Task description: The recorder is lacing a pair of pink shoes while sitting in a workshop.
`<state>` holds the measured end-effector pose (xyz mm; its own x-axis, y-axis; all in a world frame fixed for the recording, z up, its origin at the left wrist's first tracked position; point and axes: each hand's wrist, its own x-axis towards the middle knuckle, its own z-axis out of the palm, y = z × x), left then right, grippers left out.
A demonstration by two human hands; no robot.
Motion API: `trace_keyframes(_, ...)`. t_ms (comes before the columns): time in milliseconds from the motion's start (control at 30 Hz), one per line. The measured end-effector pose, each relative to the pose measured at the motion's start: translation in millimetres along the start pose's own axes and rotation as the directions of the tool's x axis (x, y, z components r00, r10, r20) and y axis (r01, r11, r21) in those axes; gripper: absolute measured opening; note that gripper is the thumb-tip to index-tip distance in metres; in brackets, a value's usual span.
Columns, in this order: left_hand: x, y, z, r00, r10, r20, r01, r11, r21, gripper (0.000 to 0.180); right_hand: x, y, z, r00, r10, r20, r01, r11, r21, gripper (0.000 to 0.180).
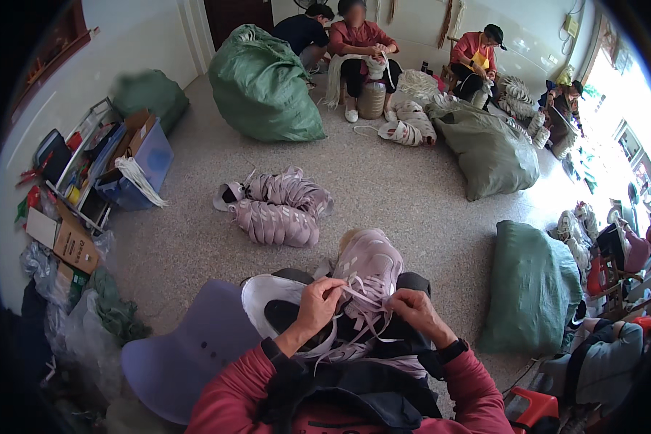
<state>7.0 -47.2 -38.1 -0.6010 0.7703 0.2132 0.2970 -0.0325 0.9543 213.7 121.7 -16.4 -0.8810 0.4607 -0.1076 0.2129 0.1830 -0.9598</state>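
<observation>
On my lap stands a pale pink shoe upper [369, 262], toe pointing away from me, its flat laces [367, 288] crossed over the front. My left hand [317, 309] pinches a lace at the left side of the upper. At its right side, my right hand [418, 312] has its fingers closed on another stretch of lace. More pink uppers and loose laces lie closer to my body, partly hidden. Beside my left wrist is a white-rimmed round thing [256, 296] with a dark inside. Two rows of nested pink uppers [278, 223] rest on the floor ahead.
A purple chair [195, 351] stands at my left. Big green sacks [264, 87] lie ahead, and another green sack [532, 289] sits to the right. Along the left wall are a blue bin [148, 163] and cardboard boxes [72, 242]. Several people work at the back with shoe uppers.
</observation>
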Motion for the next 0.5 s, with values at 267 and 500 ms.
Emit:
trace_keyframes(267,-4.7,5.9,4.7,0.997,-0.076,0.005,0.076,0.996,0.048,0.008,-25.5,1.9,19.9,0.942,-0.134,-0.306,0.071,0.976,-0.207,0.032)
trace_keyframes(500,0.5,7.7,-0.1,0.998,-0.058,0.035,0.055,0.995,0.078,0.004,-59.7,15.4,44.3,0.985,-0.029,-0.169,-0.018,0.964,-0.267,0.029)
